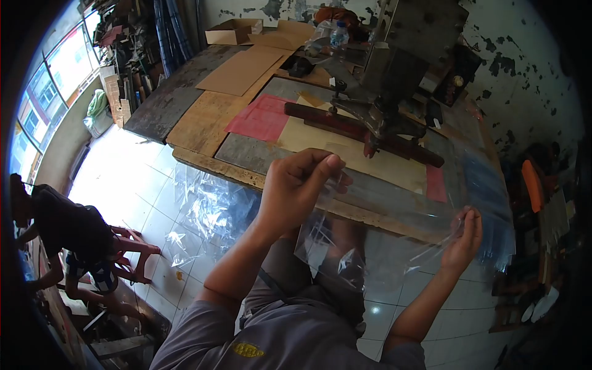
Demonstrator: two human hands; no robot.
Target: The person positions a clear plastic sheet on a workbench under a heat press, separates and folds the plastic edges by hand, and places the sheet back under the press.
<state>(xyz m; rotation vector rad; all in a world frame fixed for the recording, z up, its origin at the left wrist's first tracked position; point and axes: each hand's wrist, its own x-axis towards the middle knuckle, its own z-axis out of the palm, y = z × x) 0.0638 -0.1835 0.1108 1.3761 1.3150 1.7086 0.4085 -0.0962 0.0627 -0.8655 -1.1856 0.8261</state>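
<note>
A clear plastic sheet (394, 246) hangs between my hands, over the front edge of the work table and above my lap. My left hand (308, 182) pinches its left end between thumb and fingers. On the right, my right hand (466, 237) has its fingers closed on the other end. Just beyond my hands, a cream sheet (364, 163) with a pink piece (259, 117) at its left lies on the grey board. Over it stands a dark press machine (394, 74) with a long red bar (327, 121).
Flat cardboard (240, 71) and an open box (234, 31) lie at the table's back left. Clear plastic (216, 200) is heaped on the floor. Bluish plastic sheets (487, 203) hang at the table's right. Another person (71, 216) is at the far left beside a red stool (139, 250).
</note>
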